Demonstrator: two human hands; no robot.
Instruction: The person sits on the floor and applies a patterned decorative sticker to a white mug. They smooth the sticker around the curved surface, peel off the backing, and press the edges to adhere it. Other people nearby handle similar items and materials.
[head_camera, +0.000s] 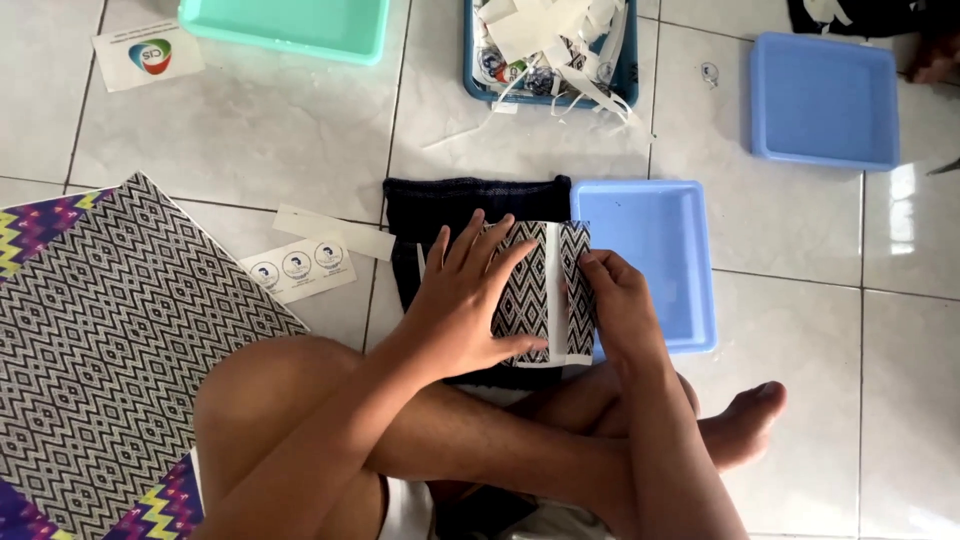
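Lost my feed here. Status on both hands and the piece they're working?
Left hand flat on patterned fabric piece, pressing it. Right hand pinching its right edge beside white strip. Piece lies over dark cloth; blue tray alongside, nothing blocking.

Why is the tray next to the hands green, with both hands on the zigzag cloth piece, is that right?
Not quite. The head view shows the tray beside the hands is blue, not green. The left hand and right hand do both rest on the zigzag cloth piece.
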